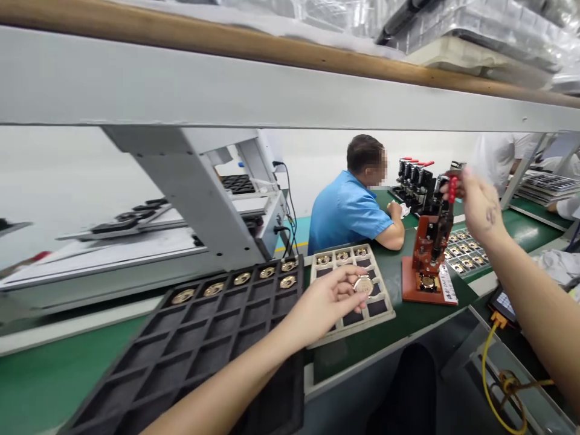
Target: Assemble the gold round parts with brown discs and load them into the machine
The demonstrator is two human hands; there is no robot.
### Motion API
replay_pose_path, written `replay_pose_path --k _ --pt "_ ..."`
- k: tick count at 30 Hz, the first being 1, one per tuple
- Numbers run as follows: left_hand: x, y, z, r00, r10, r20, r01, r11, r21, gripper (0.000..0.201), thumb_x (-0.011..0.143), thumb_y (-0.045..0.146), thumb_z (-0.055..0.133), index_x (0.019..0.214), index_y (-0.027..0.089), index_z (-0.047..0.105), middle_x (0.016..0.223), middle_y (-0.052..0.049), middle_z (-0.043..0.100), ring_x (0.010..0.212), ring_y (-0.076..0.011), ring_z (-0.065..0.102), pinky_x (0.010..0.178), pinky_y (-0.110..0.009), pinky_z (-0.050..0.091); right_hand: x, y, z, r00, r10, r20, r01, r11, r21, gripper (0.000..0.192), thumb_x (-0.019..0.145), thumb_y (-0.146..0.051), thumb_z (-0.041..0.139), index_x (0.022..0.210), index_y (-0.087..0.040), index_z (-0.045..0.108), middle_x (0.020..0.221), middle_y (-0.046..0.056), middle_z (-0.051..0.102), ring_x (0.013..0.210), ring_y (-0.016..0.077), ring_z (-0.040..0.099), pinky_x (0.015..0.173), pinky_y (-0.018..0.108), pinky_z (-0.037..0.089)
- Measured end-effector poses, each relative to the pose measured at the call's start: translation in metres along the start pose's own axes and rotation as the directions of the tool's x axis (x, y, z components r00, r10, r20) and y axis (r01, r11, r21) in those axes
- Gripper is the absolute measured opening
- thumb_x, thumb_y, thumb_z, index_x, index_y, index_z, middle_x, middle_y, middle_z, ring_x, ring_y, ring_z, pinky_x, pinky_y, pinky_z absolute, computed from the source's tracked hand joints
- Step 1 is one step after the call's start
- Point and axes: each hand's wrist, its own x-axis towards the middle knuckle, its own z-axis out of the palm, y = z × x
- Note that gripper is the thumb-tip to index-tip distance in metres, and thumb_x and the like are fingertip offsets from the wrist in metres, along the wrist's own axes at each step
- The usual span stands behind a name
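My left hand (324,305) pinches a round gold watch case (364,286) between thumb and fingers, its flat face turned toward me. Below that hand is a cream compartment tray (387,314), with gold watch cases (342,257) along its far row. My right hand (483,208) is closed around the red handle (452,189) of a small orange-red hand press (423,241). Another gold watch case (427,282) sits in the press's base, under the plunger. A white label with handwriting is on the base's right side.
A black compartment tray (194,344) with several gold cases lies at left. Behind the press are another filled tray (464,251) and several red-handled presses (414,178). A co-worker in blue (344,208) sits opposite. A shelf beam (272,90) crosses overhead; a yellow cable (484,362) hangs at right.
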Motion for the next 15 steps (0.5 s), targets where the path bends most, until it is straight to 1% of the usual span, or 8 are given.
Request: replay_pose_path --k 2,3,5,7,9,11,13,15 --pt "-0.011 0.0 0.002 1.0 0.004 0.004 -0.004 1.0 0.015 0.047 0.087 0.041 0.08 0.124 0.019 0.062 0.083 -0.003 0.077 0.08 -0.0221 0.077 0.079 -0.037 0.062 -0.034 -0.024 -0.008 0.995 -0.053 -0.086 0.045 0.995 -0.094 0.044 0.114 -0.051 0.045 0.109 -0.018 0.074 0.094 0.009 0.079 0.091 0.0224 0.074 0.094 0.042 0.057" --pt "-0.016 0.0 0.003 1.0 0.004 0.005 -0.004 1.0 0.008 0.046 0.087 0.041 0.08 0.124 0.02 0.063 0.083 -0.004 0.078 0.081 -0.0227 0.078 0.08 -0.038 0.062 -0.054 -0.029 -0.012 0.989 -0.092 -0.116 0.078 0.989 -0.124 0.039 0.113 -0.048 0.046 0.11 -0.02 0.074 0.096 0.008 0.079 0.094 0.023 0.074 0.097 0.043 0.057" --pt "-0.023 0.001 0.003 1.0 0.003 0.01 -0.002 0.999 -0.036 0.046 0.087 0.04 0.082 0.123 0.02 0.063 0.083 -0.004 0.079 0.081 -0.023 0.078 0.081 -0.039 0.062 -0.09 -0.026 -0.017 0.984 -0.149 -0.097 0.132 0.978 -0.165 0.032 0.113 -0.041 0.047 0.111 -0.023 0.074 0.106 0.008 0.08 0.104 0.0255 0.074 0.102 0.046 0.056" --pt "-0.027 0.003 0.004 1.0 -0.002 0.025 0.005 0.995 -0.098 0.048 0.086 0.04 0.084 0.123 0.019 0.063 0.081 -0.004 0.078 0.078 -0.0226 0.078 0.08 -0.039 0.063 -0.116 -0.011 -0.017 0.977 -0.212 -0.029 0.204 0.964 -0.169 0.027 0.111 -0.033 0.048 0.11 -0.024 0.073 0.115 0.009 0.079 0.117 0.0287 0.073 0.108 0.051 0.054" --pt "-0.03 0.006 0.008 0.999 -0.004 0.047 0.011 0.989 -0.149 0.05 0.084 0.04 0.086 0.122 0.019 0.063 0.08 -0.003 0.077 0.078 -0.0226 0.078 0.079 -0.04 0.063 -0.131 0.006 -0.013 0.965 -0.261 0.032 0.263 0.953 -0.148 0.022 0.109 -0.027 0.049 0.112 -0.024 0.071 0.123 0.011 0.077 0.129 0.0315 0.068 0.115 0.057 0.049" --pt "-0.033 0.01 0.013 0.998 -0.005 0.065 0.016 0.984 -0.176 0.051 0.082 0.04 0.088 0.122 0.019 0.063 0.082 -0.004 0.077 0.079 -0.023 0.078 0.078 -0.039 0.063 -0.136 0.014 -0.012 0.961 -0.268 0.067 0.274 0.953 -0.129 0.022 0.108 -0.023 0.05 0.12 -0.023 0.069 0.132 0.012 0.074 0.137 0.0326 0.064 0.118 0.06 0.047" --pt "-0.037 0.014 0.018 0.997 -0.003 0.074 0.017 0.982 -0.186 0.051 0.081 0.038 0.089 0.122 0.019 0.064 0.086 -0.004 0.077 0.08 -0.0229 0.078 0.077 -0.039 0.063 -0.139 0.01 -0.012 0.962 -0.256 0.097 0.268 0.951 -0.151 0.025 0.107 -0.021 0.051 0.126 -0.024 0.067 0.14 0.012 0.07 0.142 0.0334 0.059 0.12 0.061 0.045" --pt "-0.041 0.017 0.023 0.996 -0.001 0.085 0.017 0.981 -0.192 0.049 0.083 0.036 0.088 0.123 0.02 0.064 0.09 -0.005 0.077 0.081 -0.0225 0.078 0.077 -0.038 0.063 -0.145 -0.006 -0.014 0.964 -0.257 0.072 0.267 0.934 -0.237 0.025 0.104 -0.022 0.059 0.127 -0.025 0.069 0.145 0.013 0.066 0.146 0.0363 0.054 0.123 0.063 0.04"
